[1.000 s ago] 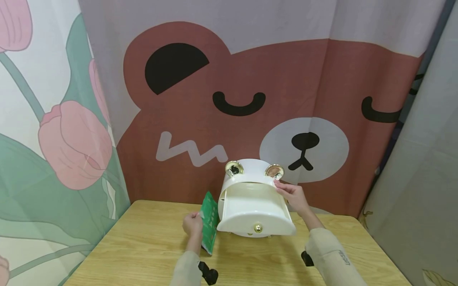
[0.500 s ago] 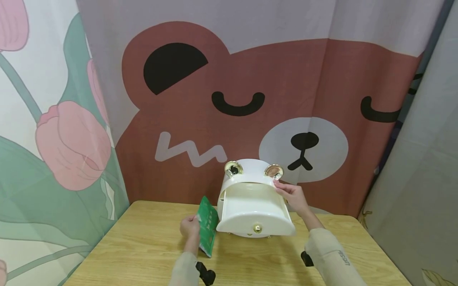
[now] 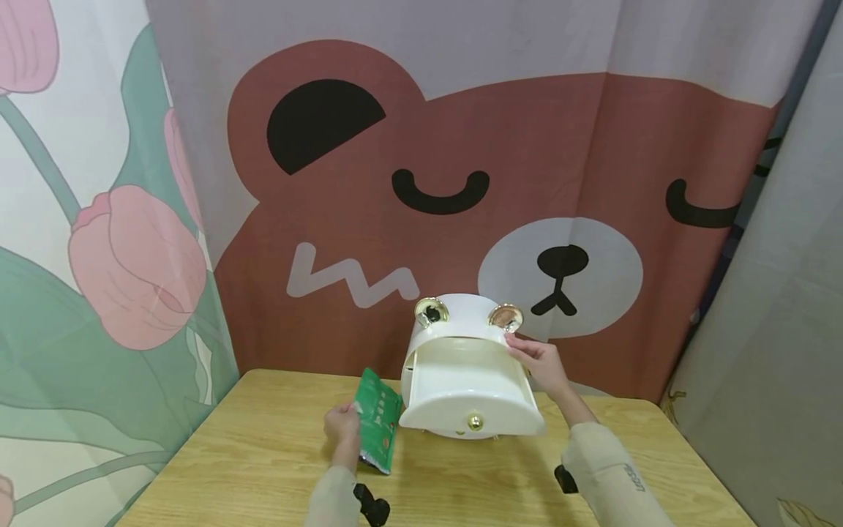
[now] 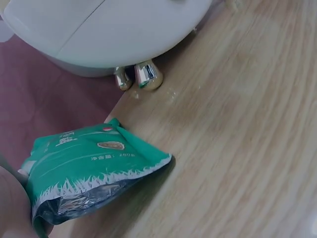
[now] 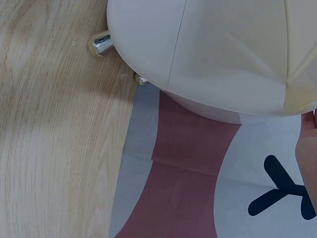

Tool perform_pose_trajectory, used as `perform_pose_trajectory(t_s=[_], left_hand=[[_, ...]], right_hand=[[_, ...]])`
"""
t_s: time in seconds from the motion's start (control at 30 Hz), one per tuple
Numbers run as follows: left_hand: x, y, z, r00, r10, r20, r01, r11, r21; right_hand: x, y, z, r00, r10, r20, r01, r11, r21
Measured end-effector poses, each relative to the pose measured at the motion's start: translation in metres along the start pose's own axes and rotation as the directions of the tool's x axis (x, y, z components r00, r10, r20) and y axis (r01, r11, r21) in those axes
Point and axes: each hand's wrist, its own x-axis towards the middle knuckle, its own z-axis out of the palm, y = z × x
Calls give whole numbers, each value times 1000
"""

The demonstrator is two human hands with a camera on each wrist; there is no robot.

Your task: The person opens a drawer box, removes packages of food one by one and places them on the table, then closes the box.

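A green pouch (image 3: 379, 419) with white print stands on edge beside the box, its silvery bottom fold showing in the left wrist view. My left hand (image 3: 342, 427) pinches the pouch by its left side. The glossy white box (image 3: 465, 311) has a drawer (image 3: 473, 380) pulled out toward me, with a round gold knob (image 3: 475, 421) on its front. No contents show inside the drawer. My right hand (image 3: 538, 364) holds the box at the upper right edge of its shell, fingertips right at the rim.
Two gold-rimmed round pieces (image 3: 506, 318) sit on top of the box like eyes. Short gold feet (image 4: 148, 75) carry it on the wooden table (image 3: 263, 454). Close behind hangs a curtain (image 3: 342, 337) with a bear print.
My left hand has moved a little left and toward me, and the pouch's top has swung left, so more of its printed face shows. The right hand and box stay still.
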Motion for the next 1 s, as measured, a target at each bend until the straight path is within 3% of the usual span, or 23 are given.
perform_pose_trajectory(t_s=[0.43,1.0], left_hand=[[5,-7,-11,999,-51,20,49,995,82],[10,-17,-17,996,-84,31,78,984,161]], right_hand=[[0,0,2,1000,-28,0,28,1000,14],[-1,-1,2,1000,8,-15,-8,1000,11]])
